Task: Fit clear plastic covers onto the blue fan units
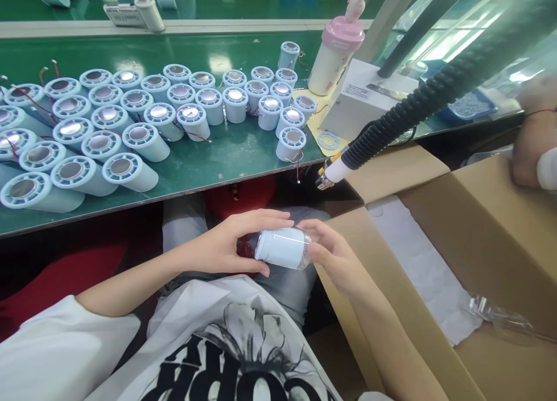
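Note:
A light-blue plastic cylinder (282,247) lies sideways above my lap, with a clear plastic cover around its right end. My right hand (333,253) grips that covered end between thumb and fingers. At the other end, my left hand (243,241) is open, its fingers stretched over the top and its thumb apart below. Whether those fingertips touch the cylinder I cannot tell. Dark red wires show between the left palm and the cylinder. Many similar cylinders (139,135) with round metal centres and thin wires stand on the green bench (217,169) in front.
An open cardboard box (413,308) at right holds white paper and clear plastic pieces (500,317). A black coiled hose (391,114) with a metal nozzle hangs over the bench edge. Behind stand a pink-lidded bottle (335,53) and a white device (365,99). Another person's arm (533,140) is far right.

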`<state>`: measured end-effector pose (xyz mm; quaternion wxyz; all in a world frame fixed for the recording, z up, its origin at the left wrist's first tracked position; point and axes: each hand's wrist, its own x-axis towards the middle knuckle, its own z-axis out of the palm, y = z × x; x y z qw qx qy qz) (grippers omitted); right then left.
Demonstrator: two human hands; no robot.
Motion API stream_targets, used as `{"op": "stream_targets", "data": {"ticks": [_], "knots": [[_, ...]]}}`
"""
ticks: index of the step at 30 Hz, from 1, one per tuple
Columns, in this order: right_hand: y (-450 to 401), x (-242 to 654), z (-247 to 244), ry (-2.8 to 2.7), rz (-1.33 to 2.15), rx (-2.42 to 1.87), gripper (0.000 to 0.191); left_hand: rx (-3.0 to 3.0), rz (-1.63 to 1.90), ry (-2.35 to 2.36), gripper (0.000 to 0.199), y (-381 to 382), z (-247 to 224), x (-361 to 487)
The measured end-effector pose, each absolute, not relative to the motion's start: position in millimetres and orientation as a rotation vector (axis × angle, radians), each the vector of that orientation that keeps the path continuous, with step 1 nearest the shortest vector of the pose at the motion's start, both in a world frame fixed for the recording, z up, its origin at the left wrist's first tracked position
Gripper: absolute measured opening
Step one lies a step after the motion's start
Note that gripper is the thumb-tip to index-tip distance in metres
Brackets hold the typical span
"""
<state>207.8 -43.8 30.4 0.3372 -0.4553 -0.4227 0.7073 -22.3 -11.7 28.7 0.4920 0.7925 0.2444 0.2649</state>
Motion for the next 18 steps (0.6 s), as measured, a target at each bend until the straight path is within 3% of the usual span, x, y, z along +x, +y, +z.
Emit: {"op": "stream_targets", "data": {"ticks": [18], "knots": [[-45.0, 198.0, 25.5, -0.696, 2.280, -1.181, 0.059, 1.758, 0.676, 0.540, 0.071, -12.5, 26.5, -20.9]]}}
